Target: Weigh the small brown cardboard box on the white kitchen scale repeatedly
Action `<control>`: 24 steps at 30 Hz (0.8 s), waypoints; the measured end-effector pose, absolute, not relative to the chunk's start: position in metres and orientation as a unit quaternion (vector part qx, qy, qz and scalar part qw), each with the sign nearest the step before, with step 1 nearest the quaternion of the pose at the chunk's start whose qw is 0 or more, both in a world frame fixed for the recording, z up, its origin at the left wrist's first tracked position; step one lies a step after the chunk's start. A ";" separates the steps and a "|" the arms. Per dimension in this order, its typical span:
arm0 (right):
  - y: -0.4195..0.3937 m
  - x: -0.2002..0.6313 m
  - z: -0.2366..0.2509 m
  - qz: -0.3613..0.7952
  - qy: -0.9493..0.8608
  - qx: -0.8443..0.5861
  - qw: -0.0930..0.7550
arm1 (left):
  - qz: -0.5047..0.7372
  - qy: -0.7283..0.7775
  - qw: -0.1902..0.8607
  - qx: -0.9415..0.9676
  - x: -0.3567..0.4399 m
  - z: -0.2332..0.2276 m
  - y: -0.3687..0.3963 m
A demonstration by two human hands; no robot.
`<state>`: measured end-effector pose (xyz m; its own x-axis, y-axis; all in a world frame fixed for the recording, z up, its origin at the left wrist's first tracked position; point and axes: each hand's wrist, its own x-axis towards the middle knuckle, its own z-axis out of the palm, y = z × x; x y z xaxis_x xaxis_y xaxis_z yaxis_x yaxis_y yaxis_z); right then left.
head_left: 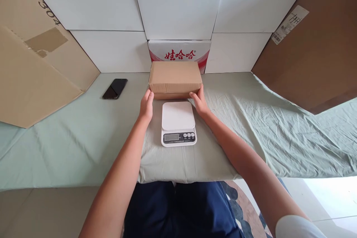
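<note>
The green sheet (251,130) covers the whole work surface, creased at 3 o'clock and smoother toward 9. Large cardboard panels lean in from both flanks — one marked 304 (36,63) at 10 o'clock, a darker one with a shipping label (312,48) at 2 o'clock — and white boards (178,3) close off the back at 12.

Dead ahead at 12 o'clock sits the plain brown carton (175,79), resting flat on the sheet, closed, long side toward me. Just behind it a red-and-white printed box (178,52) stands against the back boards. Directly in front of the carton, at centre, lies the white kitchen scale (178,123), platform bare, display and buttons on the near edge.

My left hand (146,106) is against the carton's lower left corner, fingers extended and lightly curled at its edge; my right hand (198,102) mirrors it at the lower right corner, thumb up on the front face. Both are spread open, pressing or touching rather than wrapped around anything — whether they bear weight yet I cannot tell.

I judge the carton stiff, dry and grippy, with faces that would dent under a hard pinch. Its weight is unknown from here. The best hold looks like flat palms on the two short ends, low down, squeezing inward evenly.

A black smartphone (115,88) lies at 10 o'clock, well apart from everything.
</note>
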<state>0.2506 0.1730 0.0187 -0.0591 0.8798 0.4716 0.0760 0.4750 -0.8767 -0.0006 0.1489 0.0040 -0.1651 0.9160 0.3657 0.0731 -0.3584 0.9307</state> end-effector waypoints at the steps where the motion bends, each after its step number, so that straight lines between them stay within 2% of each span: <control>1: 0.171 0.251 0.024 0.335 -0.646 -0.359 0.584 | 0.622 0.450 0.331 0.549 -0.001 0.010 0.144; 6: 0.133 0.269 0.031 0.282 -0.710 -0.320 0.560 | 0.634 0.437 0.288 0.569 -0.001 0.029 0.086; 13: 0.049 0.294 0.003 0.286 -0.722 -0.354 0.521 | 0.599 0.430 0.340 0.584 0.003 0.004 -0.010; 24: 0.043 0.288 0.009 0.279 -0.707 -0.389 0.520 | 0.605 0.437 0.377 0.549 0.006 0.001 -0.007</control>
<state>0.2877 0.0427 0.0089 -0.1570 0.8411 0.5175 0.2606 0.5408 -0.7998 0.0065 -0.0068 0.0014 -0.1133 0.9357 0.3340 0.0241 -0.3335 0.9424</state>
